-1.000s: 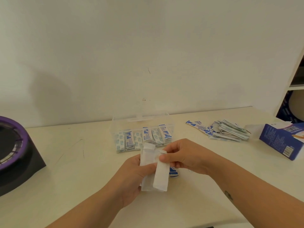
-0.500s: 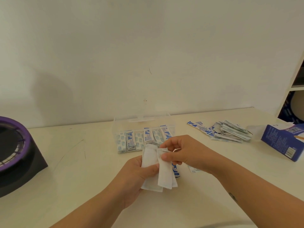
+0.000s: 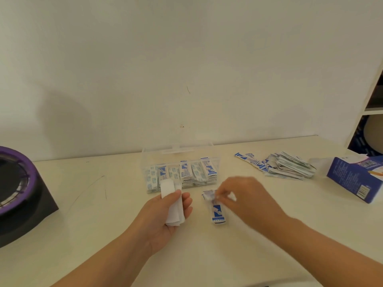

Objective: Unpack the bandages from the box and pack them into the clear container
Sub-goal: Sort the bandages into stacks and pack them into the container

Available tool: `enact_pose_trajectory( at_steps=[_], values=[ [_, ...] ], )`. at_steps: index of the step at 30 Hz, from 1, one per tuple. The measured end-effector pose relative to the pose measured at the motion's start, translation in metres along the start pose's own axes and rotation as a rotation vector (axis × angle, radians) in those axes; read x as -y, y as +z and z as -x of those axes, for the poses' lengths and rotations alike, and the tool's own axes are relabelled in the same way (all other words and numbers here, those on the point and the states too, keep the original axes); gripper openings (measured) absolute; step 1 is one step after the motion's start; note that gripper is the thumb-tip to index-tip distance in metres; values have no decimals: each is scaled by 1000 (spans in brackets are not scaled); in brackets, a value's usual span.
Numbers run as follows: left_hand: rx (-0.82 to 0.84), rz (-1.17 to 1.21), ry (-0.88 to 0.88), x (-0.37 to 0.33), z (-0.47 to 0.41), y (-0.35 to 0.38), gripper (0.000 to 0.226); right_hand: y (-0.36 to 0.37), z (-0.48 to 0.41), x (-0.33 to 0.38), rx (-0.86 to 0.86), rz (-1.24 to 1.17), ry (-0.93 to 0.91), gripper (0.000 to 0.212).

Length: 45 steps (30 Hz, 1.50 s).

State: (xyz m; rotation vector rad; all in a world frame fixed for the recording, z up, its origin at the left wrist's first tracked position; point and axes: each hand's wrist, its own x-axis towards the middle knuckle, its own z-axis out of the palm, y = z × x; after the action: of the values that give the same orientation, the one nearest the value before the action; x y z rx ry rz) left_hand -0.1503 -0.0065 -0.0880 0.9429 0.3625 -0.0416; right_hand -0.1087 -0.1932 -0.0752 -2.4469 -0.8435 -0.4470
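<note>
My left hand (image 3: pixel 165 216) grips a small stack of white bandages (image 3: pixel 172 200), thumb on top, palm up. My right hand (image 3: pixel 246 201) is blurred and reaches down onto a few blue-and-white bandages (image 3: pixel 216 210) lying on the table; its fingertips seem to pinch their top end. Behind both hands stands the clear container (image 3: pixel 180 160), open, with a row of bandages (image 3: pixel 182 175) upright inside. A loose pile of bandages (image 3: pixel 286 167) lies to the right. The blue box (image 3: pixel 352 179) lies on its side at the far right.
A black object with a purple ring (image 3: pixel 18 193) sits at the table's left edge. A white shelf unit (image 3: pixel 371 108) stands at the far right. The cream table (image 3: pixel 93 204) meets a plain wall behind.
My right hand let go of the white stack and dropped to the bandages on the table. My left hand keeps the stack alone, moved slightly left.
</note>
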Motion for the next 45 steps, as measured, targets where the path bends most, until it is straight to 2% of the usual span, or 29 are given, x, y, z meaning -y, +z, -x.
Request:
enact_pose_trajectory(
  at_steps=[3,9,11,14,16,18,21,25,29,32,34,36,39,40,41,42,44,45],
  values=[
    [7,-7,-16,3,0,1,12,13,13,-4,254,217,-63,25],
    [56,-2,-105,4,5,5,16,3,11,0,295,182,-73,34],
    [119,-38,-115,4,7,6,20,-4,8,3,204,64,-14,29],
    [221,-119,-94,8,10,7,23,-10,-4,6,27,-299,201,15],
    [277,-223,-59,10,11,7,23,-8,-10,10,98,-512,352,16],
    [301,-336,-17,11,13,8,25,0,-12,13,201,-651,426,22],
    [288,-366,17,13,17,10,28,5,-13,13,257,-742,456,14],
    [274,-315,-8,12,17,10,21,2,-14,7,229,-849,485,5],
    [277,-376,-9,14,14,9,17,-2,-12,4,249,-867,479,19],
    [269,-321,2,15,13,10,18,-10,-11,1,289,-805,449,24],
    [227,-237,-7,14,11,7,18,-19,-13,-3,250,-756,440,22],
    [212,-207,-11,14,9,5,17,-30,-15,-10,133,-726,437,20],
    [212,-160,-29,15,7,5,17,-41,-14,-22,-240,-468,317,22],
    [212,-139,-38,16,6,4,18,-42,-11,-25,-297,-340,254,23],
    [211,-123,-49,16,5,5,19,-41,-7,-28,-266,-251,204,25],
    [213,-105,-63,16,5,5,20,-37,-1,-32,-152,-192,185,26],
    [227,-64,-94,16,3,4,25,-25,12,-40,202,-124,224,26],
    [236,-69,-94,17,3,4,26,-20,19,-43,325,-105,257,26]
  ],
)
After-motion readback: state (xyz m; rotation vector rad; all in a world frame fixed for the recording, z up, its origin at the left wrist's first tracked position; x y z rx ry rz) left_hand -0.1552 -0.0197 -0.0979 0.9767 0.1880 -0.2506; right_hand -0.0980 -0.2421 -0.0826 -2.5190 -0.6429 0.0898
